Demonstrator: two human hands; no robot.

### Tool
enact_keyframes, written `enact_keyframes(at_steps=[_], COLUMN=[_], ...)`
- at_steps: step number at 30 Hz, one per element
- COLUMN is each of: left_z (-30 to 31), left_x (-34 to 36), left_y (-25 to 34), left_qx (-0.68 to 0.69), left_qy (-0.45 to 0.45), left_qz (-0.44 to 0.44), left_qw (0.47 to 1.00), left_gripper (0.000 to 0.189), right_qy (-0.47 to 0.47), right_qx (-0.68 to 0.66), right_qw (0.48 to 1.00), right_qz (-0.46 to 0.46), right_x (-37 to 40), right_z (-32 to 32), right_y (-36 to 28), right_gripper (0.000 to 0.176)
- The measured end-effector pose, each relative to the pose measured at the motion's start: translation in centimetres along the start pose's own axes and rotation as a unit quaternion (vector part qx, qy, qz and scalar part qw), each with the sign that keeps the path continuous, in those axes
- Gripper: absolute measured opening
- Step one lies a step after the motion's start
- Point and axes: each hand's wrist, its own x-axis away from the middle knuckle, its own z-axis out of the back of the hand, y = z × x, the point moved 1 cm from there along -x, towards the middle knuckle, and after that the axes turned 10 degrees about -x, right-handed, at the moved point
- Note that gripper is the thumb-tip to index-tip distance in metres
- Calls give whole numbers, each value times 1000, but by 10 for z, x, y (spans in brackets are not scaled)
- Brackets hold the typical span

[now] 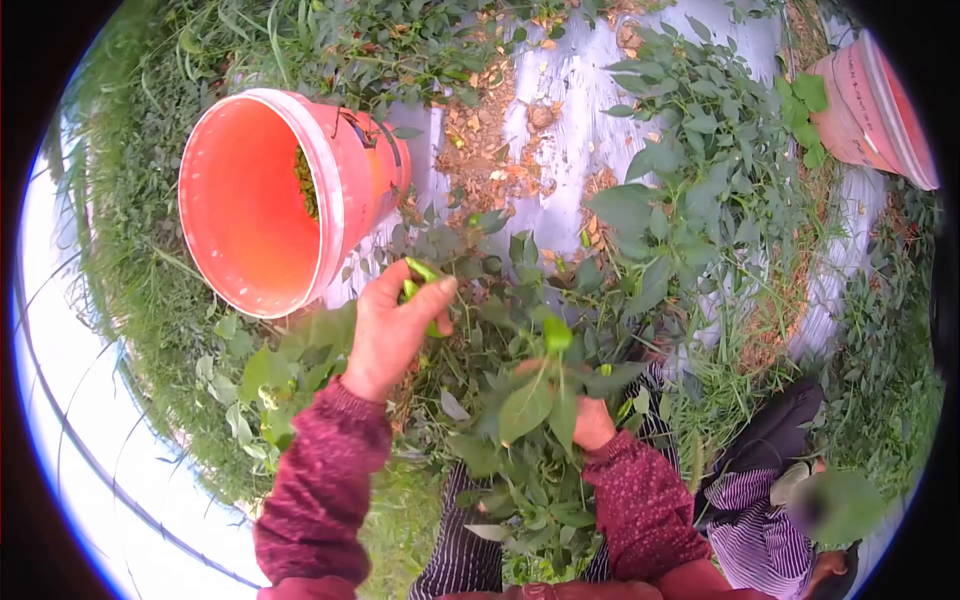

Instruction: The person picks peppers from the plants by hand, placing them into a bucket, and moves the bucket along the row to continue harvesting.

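My left hand (385, 335) is closed around a few slim green chili peppers (424, 271), whose ends show between thumb and fingers. It is held just below and to the right of a pink bucket (352, 165), not touching it. The bucket leans with its mouth toward the left, and a small heap of green produce (306, 184) shows deep inside. My right hand (594, 424) reaches into a leafy pepper plant (527, 408). Leaves cover most of its fingers, so what it grips there cannot be made out.
Whitish plastic mulch (565, 90) with dry leaves runs between plant rows. A second pink bucket (845, 110) lies at the upper right. Another person in a striped top (760, 540) and pale green hat (845, 508) is at the lower right. Dense foliage surrounds my legs.
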Motion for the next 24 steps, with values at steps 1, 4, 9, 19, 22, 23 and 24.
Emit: enact_keyframes(at_steps=[1, 4, 9, 19, 22, 23, 24], left_z=[3, 36, 158, 37, -8, -16, -18], left_x=[15, 35, -5, 17, 18, 20, 21], left_y=[20, 31, 39, 70, 58, 50, 49], left_qx=[-53, -7, -404, -415, -459, -471, -466], left_qy=[-24, 122, 266, -74, -251, -283, -291], left_qz=[6, -111, -160, -310, -381, -398, -394], left_qw=[998, 986, 860, 852, 762, 734, 737], left_gripper=[11, 16, 39, 39, 45, 45, 45], right_qy=[-21, -87, -67, -82, -84, -79, -75], right_qx=[-54, 261, 10, 40, 97, 126, 153], right_qw=[998, 936, 997, 995, 990, 983, 973], right_qz=[-27, 219, -19, 32, 65, 111, 153], right_x=[-7, -24, -19, -25, -29, -30, -28], right_z=[0, 11, 0, 0, 5, 8, 9], right_y=[-29, -52, -40, -58, -59, -58, -57], right_gripper=[19, 23, 25, 28, 27, 27, 27])
